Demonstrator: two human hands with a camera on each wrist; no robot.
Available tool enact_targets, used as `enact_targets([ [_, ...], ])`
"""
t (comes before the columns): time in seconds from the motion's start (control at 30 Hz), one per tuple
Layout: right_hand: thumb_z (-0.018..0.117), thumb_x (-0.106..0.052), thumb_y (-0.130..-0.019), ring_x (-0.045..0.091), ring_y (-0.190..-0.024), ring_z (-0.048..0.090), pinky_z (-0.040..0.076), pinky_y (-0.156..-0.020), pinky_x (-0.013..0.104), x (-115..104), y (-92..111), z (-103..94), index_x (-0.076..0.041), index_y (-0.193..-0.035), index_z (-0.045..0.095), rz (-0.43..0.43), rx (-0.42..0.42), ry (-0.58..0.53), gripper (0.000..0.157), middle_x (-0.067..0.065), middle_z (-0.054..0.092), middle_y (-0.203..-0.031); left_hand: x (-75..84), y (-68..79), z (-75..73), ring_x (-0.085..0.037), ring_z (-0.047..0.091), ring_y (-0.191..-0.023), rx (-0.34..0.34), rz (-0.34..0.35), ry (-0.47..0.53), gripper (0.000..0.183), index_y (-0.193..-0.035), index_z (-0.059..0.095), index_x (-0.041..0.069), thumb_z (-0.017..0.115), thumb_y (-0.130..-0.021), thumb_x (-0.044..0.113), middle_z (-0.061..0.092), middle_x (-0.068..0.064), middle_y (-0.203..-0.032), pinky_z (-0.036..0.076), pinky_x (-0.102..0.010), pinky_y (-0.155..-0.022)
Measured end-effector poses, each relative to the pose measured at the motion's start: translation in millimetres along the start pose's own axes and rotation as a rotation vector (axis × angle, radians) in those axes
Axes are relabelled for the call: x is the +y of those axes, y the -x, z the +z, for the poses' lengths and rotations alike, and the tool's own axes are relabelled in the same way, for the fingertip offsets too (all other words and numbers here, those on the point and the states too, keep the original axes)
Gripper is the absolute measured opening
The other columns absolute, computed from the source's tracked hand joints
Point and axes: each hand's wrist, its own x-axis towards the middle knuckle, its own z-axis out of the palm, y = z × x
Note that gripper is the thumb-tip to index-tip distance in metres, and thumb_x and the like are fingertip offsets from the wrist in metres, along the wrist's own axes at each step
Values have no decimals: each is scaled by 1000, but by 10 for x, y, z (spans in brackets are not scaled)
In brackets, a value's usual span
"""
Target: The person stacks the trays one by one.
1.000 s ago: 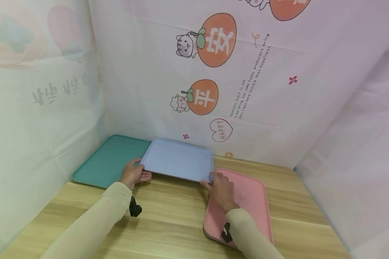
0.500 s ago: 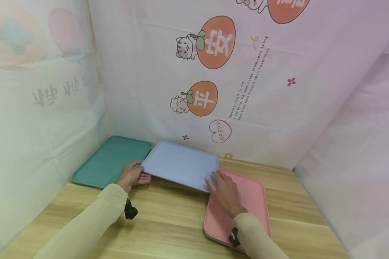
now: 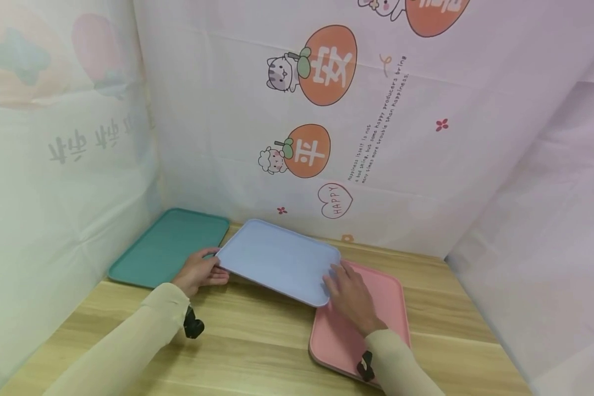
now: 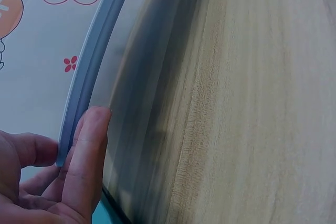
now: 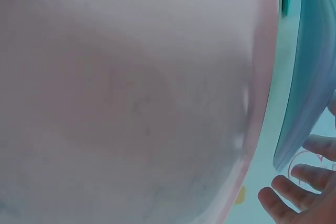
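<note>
A light blue tray (image 3: 282,261) is held off the table, its right part overlapping a pink tray (image 3: 387,308) in the head view. My left hand (image 3: 201,272) grips its left end; in the left wrist view the thumb and fingers (image 4: 86,166) pinch the tray's rim (image 4: 94,69) from both sides. At the other end, my right hand (image 3: 351,297) holds the right edge. The right wrist view shows several fingers (image 5: 310,178) spread by that edge, with the thumb mostly cut off by the frame.
At the back left a teal tray (image 3: 170,247) lies flat on the wooden table (image 3: 247,341). Under the pink tray's rim a second edge shows, like a stack. Printed white cloth (image 3: 218,137) encloses the back and both sides.
The blue tray's right end has swung toward me and to the right, over the pink tray, along with my right hand. My left hand has shifted only slightly.
</note>
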Motion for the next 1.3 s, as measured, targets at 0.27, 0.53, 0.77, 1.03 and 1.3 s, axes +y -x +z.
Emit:
enact_targets([
  [0.27,57,-33,-114,48,-151,49,39,-126,67,126,44,-94,-2,-154,58,33,-10,-14,51,23,47,-167,-6,23,3,-18,79,-75,-44,5,-36,62,-171,28,0,44,-111,6,76,-14,-90,70,-32,-75],
  [0.53,53,-26,-113,50,-149,51,44,-120,71,219,104,-179,-1,-160,50,68,-1,-4,54,24,50,-165,-6,55,30,-19,79,-75,-85,12,-46,63,-169,30,-3,46,-109,4,76,-16,-89,70,-33,-74],
  [0.77,52,-23,-113,50,-152,46,39,-126,68,281,117,-260,1,-162,47,107,-37,-10,55,26,46,-167,-11,86,40,-20,79,-75,-108,2,-59,63,-168,32,-2,47,-107,3,75,-17,-90,70,-34,-75],
  [1.03,54,-7,-109,50,-147,52,42,-124,65,361,197,-309,6,-155,53,-7,3,-92,49,29,56,-157,-14,111,70,-20,79,-75,-161,4,-75,61,-167,35,-1,50,-108,5,76,-17,-90,70,-36,-76],
  [1.3,54,4,-107,47,-146,55,43,-123,64,453,345,-384,6,-154,55,-147,25,-162,47,26,60,-155,-11,101,118,-21,79,-75,-200,14,-111,61,-166,37,-2,51,-107,7,78,-19,-92,71,-39,-75],
])
